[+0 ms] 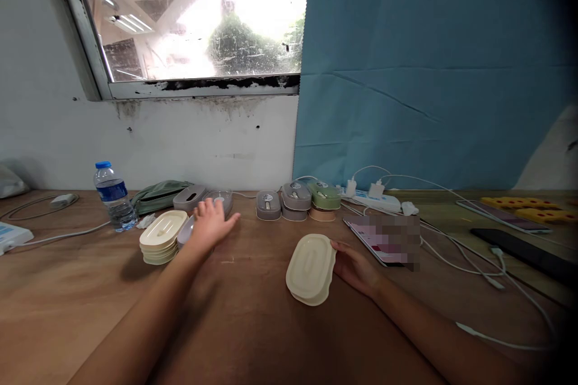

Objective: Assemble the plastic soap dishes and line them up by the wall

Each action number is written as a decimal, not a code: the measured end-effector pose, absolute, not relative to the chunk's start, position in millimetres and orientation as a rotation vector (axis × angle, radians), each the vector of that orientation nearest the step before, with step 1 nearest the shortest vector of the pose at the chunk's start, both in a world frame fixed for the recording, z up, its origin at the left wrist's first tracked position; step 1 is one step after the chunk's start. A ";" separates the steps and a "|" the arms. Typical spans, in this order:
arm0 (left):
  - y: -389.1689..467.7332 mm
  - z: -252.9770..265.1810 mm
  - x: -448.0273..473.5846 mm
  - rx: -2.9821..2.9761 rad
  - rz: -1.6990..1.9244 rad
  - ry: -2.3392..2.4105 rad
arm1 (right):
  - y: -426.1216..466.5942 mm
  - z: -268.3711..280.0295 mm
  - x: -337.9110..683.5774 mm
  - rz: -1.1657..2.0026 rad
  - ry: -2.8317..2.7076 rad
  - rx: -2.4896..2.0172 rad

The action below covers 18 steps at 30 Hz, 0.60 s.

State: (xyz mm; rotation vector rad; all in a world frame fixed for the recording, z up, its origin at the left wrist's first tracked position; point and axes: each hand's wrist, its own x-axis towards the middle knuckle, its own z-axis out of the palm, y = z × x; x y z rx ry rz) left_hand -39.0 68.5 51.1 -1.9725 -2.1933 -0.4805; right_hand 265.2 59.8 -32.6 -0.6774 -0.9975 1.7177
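Note:
My right hand [354,267] grips the right edge of a cream oval plastic lid or shallow tray [310,267], held tilted above the table. A second rim shows under it, so it may be more than one piece. My left hand [211,225] is stretched out with thumb and fingers apart, beside a clear plastic box [226,198] and a grey box with a slot [189,197]. Partly behind that wrist is a pale lavender piece [184,233]. Left of it stands a stack of similar cream pieces [159,243].
Several lidded boxes [295,195] stand stacked near the wall. At left are a water bottle [112,195] and a green pouch [160,194]. A power strip [379,200], white cables, a phone-like device [382,240] and a black device [524,249] lie at right.

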 end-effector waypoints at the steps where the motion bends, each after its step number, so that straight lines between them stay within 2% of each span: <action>1: 59.1 50.9 -23.2 -2.173 -0.548 -2.071 | 59.8 -32.4 264.8 1.717 -0.997 -0.683; 6: 1.2 32.2 46.0 -3.138 -0.611 -1.463 | 57.6 -29.0 261.5 1.717 -0.986 -0.711; 10: -20.8 11.4 62.5 -3.079 -0.718 -1.410 | 56.6 -27.7 260.0 1.701 -0.940 -0.722; 14: -13.0 -1.0 59.2 -3.003 -0.665 -1.257 | 60.3 -32.3 261.4 1.700 -0.922 -0.723; 18: -1.0 0.6 53.5 -2.985 -0.763 -1.278 | 65.3 -38.0 263.1 1.706 -0.885 -0.724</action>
